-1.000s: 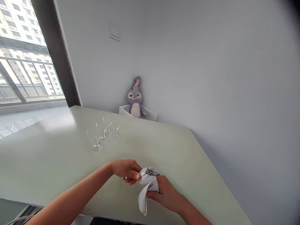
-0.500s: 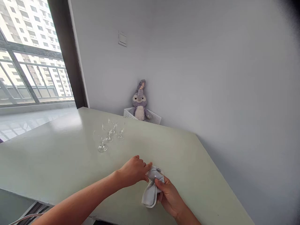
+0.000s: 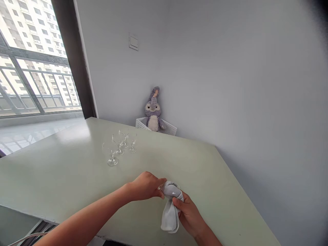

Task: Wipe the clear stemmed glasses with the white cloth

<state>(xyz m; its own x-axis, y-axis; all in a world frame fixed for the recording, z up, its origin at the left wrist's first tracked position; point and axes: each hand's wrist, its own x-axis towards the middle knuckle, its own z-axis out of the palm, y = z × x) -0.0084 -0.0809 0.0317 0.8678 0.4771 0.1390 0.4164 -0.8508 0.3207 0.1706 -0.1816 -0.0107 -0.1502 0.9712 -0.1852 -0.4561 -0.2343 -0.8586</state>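
Low in the view, my left hand [image 3: 150, 186] grips a clear glass [image 3: 161, 187] at its left end, thumb and fingers closed round it. A pale grey cloth [image 3: 170, 217] fills the bowl of this glass and hangs down below it. My right hand [image 3: 188, 212] is closed on the cloth and the bowl from the right, its thumb on top. The held glass lies tilted on its side above the table. Much of its stem and base is hidden by my left fingers.
Several clear stemmed glasses [image 3: 112, 161] stand upright on the pale green table [image 3: 64, 171], left of centre. Behind the far edge, a purple plush toy [image 3: 153, 112] sits in a white perforated basket [image 3: 170, 129]. Walls and a window lie beyond.
The cloth has shifted slightly right and down, and its hanging part has swung right. My right hand has moved a little right. My left fingers have curled down around the glass.
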